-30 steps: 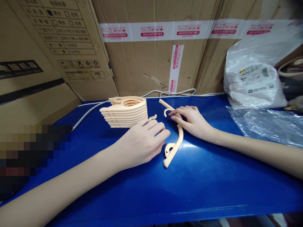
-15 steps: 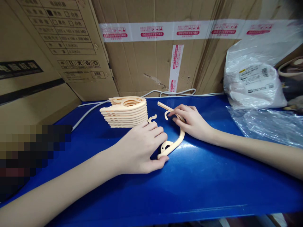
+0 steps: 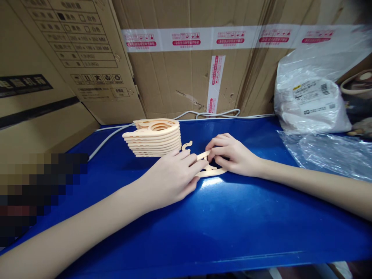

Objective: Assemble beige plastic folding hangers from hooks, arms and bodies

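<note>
A cream folding clothes hanger (image 3: 213, 173) is between my hands, just above or on the blue table. My left hand (image 3: 173, 176) is closed on its left ends, thumb below and fingers above. With bent fingers, my right hand (image 3: 228, 155) grips the hanger's right side near the middle. The fingers partly cover the hanger's arms and hook. Just behind my left hand stands a neat stack of folded cream hangers (image 3: 157, 143). A small cream hook (image 3: 187, 146) shows at the stack's right side, its base hidden by my fingers.
Blue sheeting covers the table (image 3: 247, 224). Cardboard boxes (image 3: 180, 73) wall off the back and left. A white cable (image 3: 217, 115) runs along the back edge. On the right are a white plastic-wrapped parcel (image 3: 314, 102) and clear plastic film (image 3: 328, 153).
The hanger's two arms have swung together, from a wide spread to a narrow loop. My left hand has moved slightly up and away from me; my right fingers have curled in closer.
</note>
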### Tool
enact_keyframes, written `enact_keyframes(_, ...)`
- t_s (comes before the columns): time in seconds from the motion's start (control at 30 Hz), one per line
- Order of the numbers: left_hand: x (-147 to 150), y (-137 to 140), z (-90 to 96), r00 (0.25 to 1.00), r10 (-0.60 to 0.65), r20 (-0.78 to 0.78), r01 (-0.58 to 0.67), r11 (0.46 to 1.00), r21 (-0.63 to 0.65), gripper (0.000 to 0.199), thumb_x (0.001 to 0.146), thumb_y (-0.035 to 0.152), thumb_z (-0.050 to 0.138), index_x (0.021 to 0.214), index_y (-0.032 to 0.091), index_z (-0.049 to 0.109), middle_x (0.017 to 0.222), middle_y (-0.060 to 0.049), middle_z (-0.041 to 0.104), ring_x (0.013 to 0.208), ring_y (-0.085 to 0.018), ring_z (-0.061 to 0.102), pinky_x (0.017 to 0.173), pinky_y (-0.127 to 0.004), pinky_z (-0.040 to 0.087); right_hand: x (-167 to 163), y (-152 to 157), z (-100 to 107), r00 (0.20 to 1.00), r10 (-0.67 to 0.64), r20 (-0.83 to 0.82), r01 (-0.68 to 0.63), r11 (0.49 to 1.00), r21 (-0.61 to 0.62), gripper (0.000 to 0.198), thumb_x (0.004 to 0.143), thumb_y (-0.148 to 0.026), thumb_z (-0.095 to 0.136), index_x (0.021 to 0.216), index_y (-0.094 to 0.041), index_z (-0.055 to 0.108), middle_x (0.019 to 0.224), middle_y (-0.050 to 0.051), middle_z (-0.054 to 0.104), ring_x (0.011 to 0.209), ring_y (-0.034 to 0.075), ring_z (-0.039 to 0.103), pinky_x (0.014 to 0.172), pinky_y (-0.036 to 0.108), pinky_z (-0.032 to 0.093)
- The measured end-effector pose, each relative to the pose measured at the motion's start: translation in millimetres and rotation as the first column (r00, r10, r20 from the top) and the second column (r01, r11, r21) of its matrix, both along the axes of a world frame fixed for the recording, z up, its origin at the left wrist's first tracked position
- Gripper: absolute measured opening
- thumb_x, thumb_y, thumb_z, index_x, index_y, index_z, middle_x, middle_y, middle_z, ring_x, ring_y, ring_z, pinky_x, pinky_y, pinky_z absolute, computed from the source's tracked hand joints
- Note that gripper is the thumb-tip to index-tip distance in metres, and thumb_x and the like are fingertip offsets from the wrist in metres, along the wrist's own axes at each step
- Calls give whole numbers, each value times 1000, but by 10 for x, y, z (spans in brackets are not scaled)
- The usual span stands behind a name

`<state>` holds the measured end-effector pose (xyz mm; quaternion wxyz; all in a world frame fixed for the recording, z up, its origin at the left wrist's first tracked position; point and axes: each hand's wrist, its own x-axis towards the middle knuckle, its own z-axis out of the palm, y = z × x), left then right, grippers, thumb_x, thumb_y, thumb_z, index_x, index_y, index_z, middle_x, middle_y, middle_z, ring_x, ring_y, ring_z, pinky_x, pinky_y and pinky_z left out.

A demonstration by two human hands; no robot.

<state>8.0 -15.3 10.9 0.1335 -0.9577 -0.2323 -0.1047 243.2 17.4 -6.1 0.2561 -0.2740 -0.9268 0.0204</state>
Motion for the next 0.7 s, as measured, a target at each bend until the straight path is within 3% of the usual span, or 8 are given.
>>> enact_keyframes(0.2, 14, -57, 27, 997, -66, -27, 63, 993, -101, 31, 92, 22, 43, 117, 15, 61, 99, -7, 63, 86, -22, 56, 78, -37, 43, -2, -33, 8, 995, 94, -37, -98, 987, -130, 19, 86, -8, 43, 83, -19, 59, 92, 6, 67, 85, 17, 60, 79, 33, 47)
enact_keyframes(0.3, 16, -70, 44, 995, -98, -32, 93, 986, -136, 31, 90, 21, 44, 115, 16, 62, 100, -7, 64, 88, -22, 56, 78, -37, 42, -3, -45, 14, 994, 36, -102, -58, 974, -220, 14, 91, -17, 49, 101, -19, 59, 99, 6, 68, 90, 17, 63, 79, 32, 50)
enact_keyframes(0.37, 16, -75, 66, 993, -109, -38, 102, 982, -157, 29, 88, 20, 46, 111, 16, 63, 95, -6, 63, 84, -21, 54, 76, -36, 42, -6, -29, 16, 992, 22, -127, -53, 969, -240, 26, 95, -27, 50, 119, -19, 56, 117, 9, 67, 106, 19, 62, 90, 35, 49)
enact_keyframes(0.53, 25, -100, 117, 986, -161, -35, 152, 970, -189, 23, 81, 18, 51, 99, 18, 66, 94, -7, 60, 83, -22, 52, 73, -35, 42, -23, 95, -13, 996, 62, -65, -79, 950, -302, 50, 100, -39, 40, 147, -19, 38, 151, 11, 44, 138, 21, 41, 114, 44, 32)
enact_keyframes(0.7, 61, -142, 47, 975, -220, 13, 218, 954, -207, 29, 88, 17, 48, 112, 14, 63, 113, -10, 63, 106, -24, 54, 92, -38, 42, -29, 175, -60, 985, 60, 162, -5, 948, -319, 57, 102, -44, 32, 154, -23, 27, 162, 6, 22, 149, 26, 18, 116, 55, 20)
